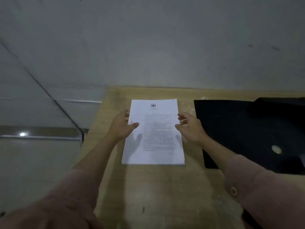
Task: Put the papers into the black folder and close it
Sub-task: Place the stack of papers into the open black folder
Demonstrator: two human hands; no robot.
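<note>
A stack of white printed papers [155, 134] with a round star emblem at the top lies flat on the wooden table. My left hand [121, 125] hovers at the stack's left edge, fingers spread, thumb over the page. My right hand [189, 126] is at the right edge, fingers apart and curled toward the paper. Neither hand grips the stack. The black folder [244, 129] lies open to the right of the papers, with a round metal snap [276, 149] near its lower right.
The wooden table [158, 187] ends on the left at about the papers' left side, with floor beyond. A grey wall [165, 47] rises right behind the table. The folder reaches the right edge of the view.
</note>
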